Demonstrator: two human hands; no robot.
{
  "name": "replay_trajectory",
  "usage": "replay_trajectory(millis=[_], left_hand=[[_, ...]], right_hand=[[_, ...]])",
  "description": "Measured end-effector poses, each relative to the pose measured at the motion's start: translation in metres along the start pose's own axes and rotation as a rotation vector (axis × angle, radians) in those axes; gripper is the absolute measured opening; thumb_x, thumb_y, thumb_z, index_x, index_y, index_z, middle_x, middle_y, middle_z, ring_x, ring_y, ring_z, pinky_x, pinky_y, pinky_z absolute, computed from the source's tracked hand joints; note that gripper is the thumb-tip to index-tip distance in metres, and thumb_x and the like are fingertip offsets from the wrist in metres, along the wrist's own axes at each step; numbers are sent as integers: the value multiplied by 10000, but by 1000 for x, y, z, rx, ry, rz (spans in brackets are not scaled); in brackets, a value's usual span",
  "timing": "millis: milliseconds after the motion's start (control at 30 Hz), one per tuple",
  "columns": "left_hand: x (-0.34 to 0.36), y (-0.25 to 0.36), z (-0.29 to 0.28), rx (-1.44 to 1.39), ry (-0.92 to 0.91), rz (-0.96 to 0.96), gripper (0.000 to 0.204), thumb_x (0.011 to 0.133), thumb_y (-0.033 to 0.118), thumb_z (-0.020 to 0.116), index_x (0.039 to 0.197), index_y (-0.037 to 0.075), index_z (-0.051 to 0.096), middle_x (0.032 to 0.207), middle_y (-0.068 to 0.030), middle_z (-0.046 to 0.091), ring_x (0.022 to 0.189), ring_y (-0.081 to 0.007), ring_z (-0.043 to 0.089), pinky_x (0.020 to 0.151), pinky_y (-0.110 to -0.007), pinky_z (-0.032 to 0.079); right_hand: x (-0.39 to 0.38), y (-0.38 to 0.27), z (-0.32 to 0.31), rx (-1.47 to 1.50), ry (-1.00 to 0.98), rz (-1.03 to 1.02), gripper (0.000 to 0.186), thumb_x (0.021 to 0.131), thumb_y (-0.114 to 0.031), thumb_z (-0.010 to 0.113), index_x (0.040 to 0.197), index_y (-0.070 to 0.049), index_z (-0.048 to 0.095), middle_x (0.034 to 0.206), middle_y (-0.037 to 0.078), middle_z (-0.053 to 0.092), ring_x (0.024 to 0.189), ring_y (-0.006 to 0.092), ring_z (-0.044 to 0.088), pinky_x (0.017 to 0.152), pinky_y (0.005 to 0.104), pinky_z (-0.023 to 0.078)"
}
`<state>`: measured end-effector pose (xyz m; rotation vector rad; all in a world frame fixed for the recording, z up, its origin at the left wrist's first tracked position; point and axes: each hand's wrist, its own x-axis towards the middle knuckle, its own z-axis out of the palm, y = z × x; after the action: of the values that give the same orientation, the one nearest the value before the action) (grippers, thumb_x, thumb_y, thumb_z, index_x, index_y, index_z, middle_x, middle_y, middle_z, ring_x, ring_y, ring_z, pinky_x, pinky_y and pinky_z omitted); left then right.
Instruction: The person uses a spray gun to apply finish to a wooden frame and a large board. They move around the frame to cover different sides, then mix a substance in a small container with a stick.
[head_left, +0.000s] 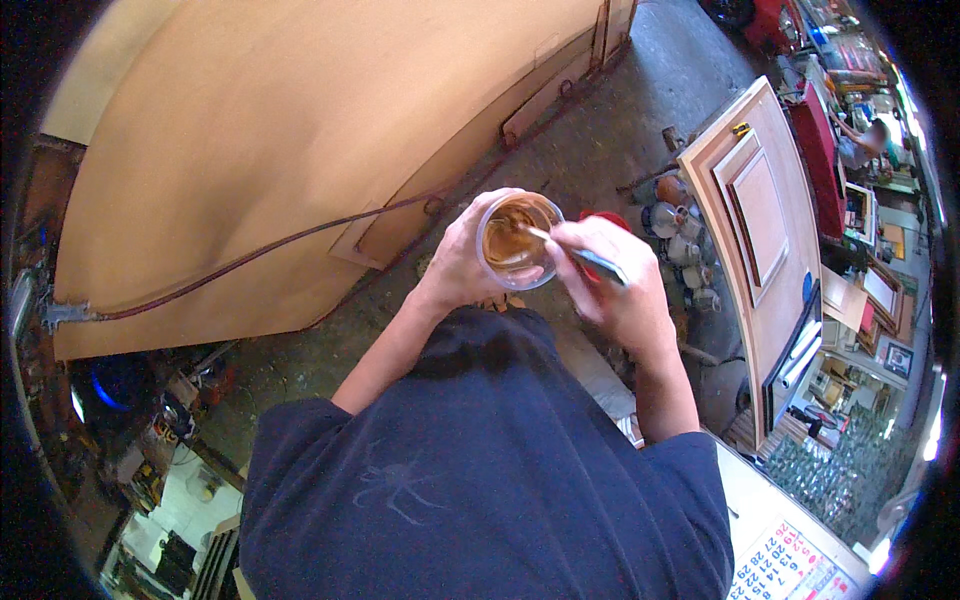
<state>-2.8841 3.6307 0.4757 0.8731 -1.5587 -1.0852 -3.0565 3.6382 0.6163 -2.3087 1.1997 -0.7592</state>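
Note:
My left hand (456, 258) is closed round a clear plastic cup (512, 284), which is tipped so that its mouth faces me. Amber-brown liquid (503, 240) shows inside, with some coating on the wall. Between the closed fingers of my right hand (632, 290) is a slim tool with a dark handle (598, 266). Its pale end reaches over the cup's rim and into the mouth. Motion blurs this tool, and I cannot tell whether it is a brush or a stick.
A large tan panel (300, 130) fills the far left, with a dark hose (270, 255) across it. Several cans (680, 235) stand on the floor at right, beside a wooden board (725, 200) bearing smaller panels. Another person (868, 142) is at the far right. A calendar (790, 565) lies at lower right.

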Motion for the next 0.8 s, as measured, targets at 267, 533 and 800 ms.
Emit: replay_trajectory(millis=[267, 533, 800], left_hand=[[16, 20, -5, -134, -107, 140, 694, 704, 134, 889, 1286, 62, 517, 1225, -112, 614, 1144, -224, 609, 979, -386, 502], [15, 14, 7, -59, -78, 40, 871, 678, 214, 927, 1375, 70, 426, 1268, -130, 617, 1159, -245, 622, 1005, -405, 506], [17, 13, 10, -126, -59, 35, 785, 694, 225, 911, 1339, 59, 497, 1267, -121, 608, 1155, -237, 621, 1009, -365, 501]], right_hand=[[-8, 3, 1, 14, -28, 71, 146, 845, -52, 720, 972, -4, 667, 888, 161, 686, 789, 339, 691, 731, 401, 576], [-7, 0, -13, 12, 39, 60, 131, 836, -29, 740, 953, -17, 682, 838, 138, 683, 727, 294, 688, 644, 359, 550], [-7, 2, -19, 97, -17, 135, 122, 828, -41, 745, 929, -25, 678, 830, 132, 678, 729, 286, 678, 659, 360, 538]])
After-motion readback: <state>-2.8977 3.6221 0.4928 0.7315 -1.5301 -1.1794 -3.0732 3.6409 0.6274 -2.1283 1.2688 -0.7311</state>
